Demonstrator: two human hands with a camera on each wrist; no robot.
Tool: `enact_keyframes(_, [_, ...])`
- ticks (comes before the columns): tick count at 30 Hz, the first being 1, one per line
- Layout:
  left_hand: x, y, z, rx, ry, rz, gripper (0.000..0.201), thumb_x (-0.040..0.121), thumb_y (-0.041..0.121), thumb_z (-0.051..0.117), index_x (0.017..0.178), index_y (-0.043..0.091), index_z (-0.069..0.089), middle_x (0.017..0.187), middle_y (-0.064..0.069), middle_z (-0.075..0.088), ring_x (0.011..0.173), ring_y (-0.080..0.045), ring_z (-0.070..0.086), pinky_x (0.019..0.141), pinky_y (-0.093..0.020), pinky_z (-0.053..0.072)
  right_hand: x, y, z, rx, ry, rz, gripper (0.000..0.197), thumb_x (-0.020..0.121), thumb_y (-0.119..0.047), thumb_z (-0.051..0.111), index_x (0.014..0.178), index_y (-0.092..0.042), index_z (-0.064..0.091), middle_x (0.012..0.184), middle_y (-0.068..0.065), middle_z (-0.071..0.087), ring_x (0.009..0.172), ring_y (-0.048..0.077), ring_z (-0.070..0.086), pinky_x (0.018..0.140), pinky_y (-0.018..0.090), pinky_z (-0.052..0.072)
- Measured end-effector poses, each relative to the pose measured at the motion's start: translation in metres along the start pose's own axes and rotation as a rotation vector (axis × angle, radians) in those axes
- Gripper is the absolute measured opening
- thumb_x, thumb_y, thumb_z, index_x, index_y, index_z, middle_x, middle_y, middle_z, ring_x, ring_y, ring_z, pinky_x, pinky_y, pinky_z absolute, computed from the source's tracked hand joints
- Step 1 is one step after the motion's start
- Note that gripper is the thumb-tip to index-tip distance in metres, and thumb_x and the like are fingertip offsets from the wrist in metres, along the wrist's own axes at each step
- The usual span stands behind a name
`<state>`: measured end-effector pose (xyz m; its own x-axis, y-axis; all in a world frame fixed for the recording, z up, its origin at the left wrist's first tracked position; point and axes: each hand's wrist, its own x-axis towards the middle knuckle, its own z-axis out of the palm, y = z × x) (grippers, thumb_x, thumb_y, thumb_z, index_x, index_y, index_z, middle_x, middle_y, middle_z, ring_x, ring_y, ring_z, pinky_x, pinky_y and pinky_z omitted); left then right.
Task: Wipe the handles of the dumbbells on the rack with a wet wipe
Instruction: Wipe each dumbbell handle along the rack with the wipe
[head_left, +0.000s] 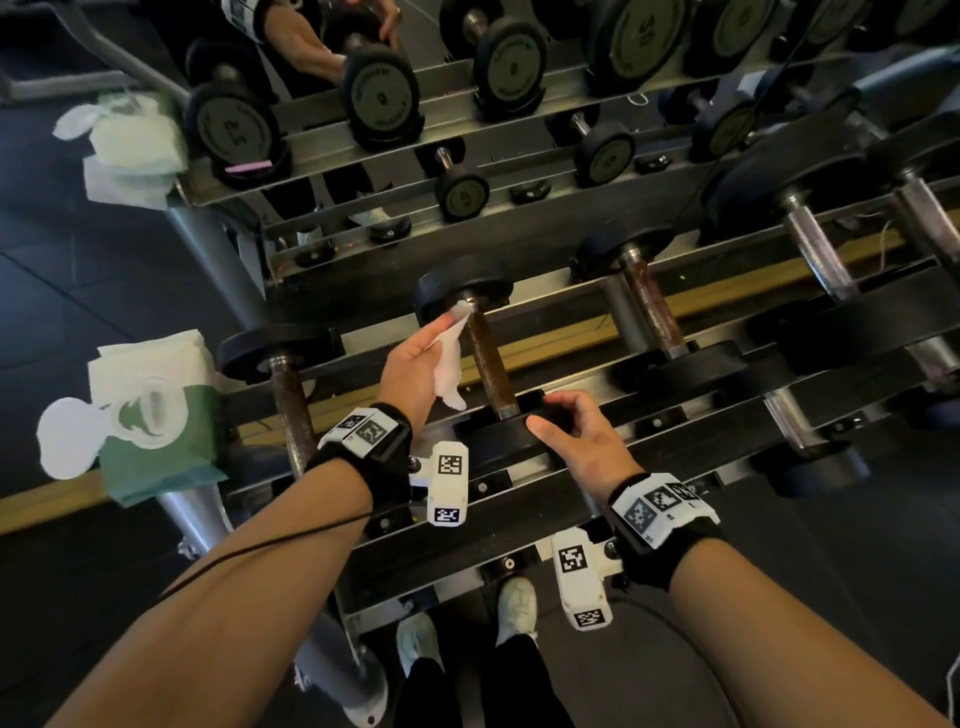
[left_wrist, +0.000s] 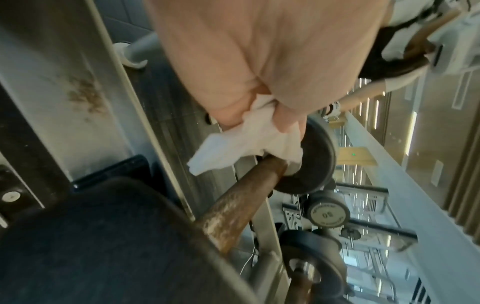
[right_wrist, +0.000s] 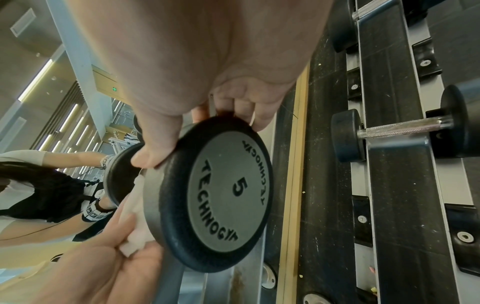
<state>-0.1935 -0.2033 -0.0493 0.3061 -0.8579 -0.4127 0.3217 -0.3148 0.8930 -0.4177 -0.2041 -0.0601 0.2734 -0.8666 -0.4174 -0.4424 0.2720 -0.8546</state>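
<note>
L hand pinching wipe on handle far end, handle running front-back, R hand gripping near head

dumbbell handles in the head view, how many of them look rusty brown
3. The far-left handle, beside the wet wipe pack; the middle handle, wiped by the left hand with the wet wipe; the handle right of it. Handles further right look chrome; more may be hidden.

Two hands work at the rack. One white wet wipe. One green wipe pack left of the rack. Five dumbbells line its near tier.
</note>
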Motion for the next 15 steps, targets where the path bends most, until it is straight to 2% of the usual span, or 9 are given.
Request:
enact_keyframes(4, [0.0, -0.013, 0.016, 0.125, -0.091, 0.027, 0.044, 0.105, 0.009, 0.038, 0.136, 0.034, 0.057, 0.143, -0.002, 0.053, 0.126, -0.017, 0.055, 0.112, -0.045, 0.04, 0.002, 0.003, 0.0, 0.0, 0.004, -0.004, 0.051, 0.065, -0.065, 0.07, 0.108, -0.044, 0.053, 0.116, -0.009, 0.062, 0.11, 0.009, 0.059, 0.101, 0.039, 0.049])
enact_keyframes(8, [-0.006, -0.024, 0.012, 0.159, -0.183, 0.032, 0.04, 0.105, 0.017, 0.043, 0.132, 0.041, 0.06, 0.142, 0.0, 0.052, 0.127, -0.015, 0.053, 0.112, -0.04, 0.04, 0.004, 0.006, 0.0, 0.011, 0.0, 0.005, 0.052, 0.061, -0.069, 0.07, 0.106, -0.05, 0.053, 0.116, -0.01, 0.062, 0.11, 0.011, 0.06, 0.099, 0.043, 0.051])
enact_keyframes(11, [-0.013, -0.026, 0.006, 0.461, -0.231, 0.128, 0.044, 0.106, 0.017, 0.039, 0.139, 0.045, 0.05, 0.143, 0.005, 0.047, 0.114, 0.002, 0.051, 0.1, -0.017, 0.04, 0.003, 0.005, 0.0, 0.014, 0.001, 0.016, 0.055, 0.061, -0.07, 0.071, 0.109, -0.05, 0.053, 0.116, -0.01, 0.062, 0.11, 0.012, 0.06, 0.099, 0.045, 0.051])
enact_keyframes(12, [-0.016, -0.026, 0.005, 0.6, -0.243, 0.158, 0.048, 0.106, 0.015, 0.038, 0.144, 0.044, 0.044, 0.143, 0.005, 0.045, 0.112, 0.004, 0.049, 0.095, -0.011, 0.038, 0.002, 0.004, 0.001, 0.019, 0.005, 0.023, 0.056, 0.061, -0.069, 0.071, 0.11, -0.048, 0.053, 0.117, -0.009, 0.063, 0.11, 0.013, 0.061, 0.099, 0.045, 0.051])
enact_keyframes(13, [-0.02, -0.026, 0.005, 0.715, -0.263, 0.184, 0.051, 0.106, 0.011, 0.038, 0.148, 0.04, 0.039, 0.144, 0.005, 0.044, 0.115, 0.0, 0.049, 0.096, -0.009, 0.036, 0.0, 0.001, 0.001, 0.024, 0.009, 0.03, 0.058, 0.061, -0.068, 0.071, 0.111, -0.047, 0.053, 0.117, -0.008, 0.063, 0.111, 0.015, 0.061, 0.099, 0.046, 0.051])
enact_keyframes(15, [-0.026, -0.027, 0.002, 0.838, -0.31, 0.194, 0.055, 0.104, 0.005, 0.039, 0.151, 0.034, 0.035, 0.15, -0.003, 0.042, 0.126, -0.012, 0.049, 0.103, -0.015, 0.031, -0.003, -0.004, 0.001, 0.023, 0.01, 0.046, 0.057, 0.065, -0.063, 0.072, 0.115, -0.042, 0.053, 0.118, -0.006, 0.062, 0.111, 0.017, 0.06, 0.098, 0.048, 0.051])
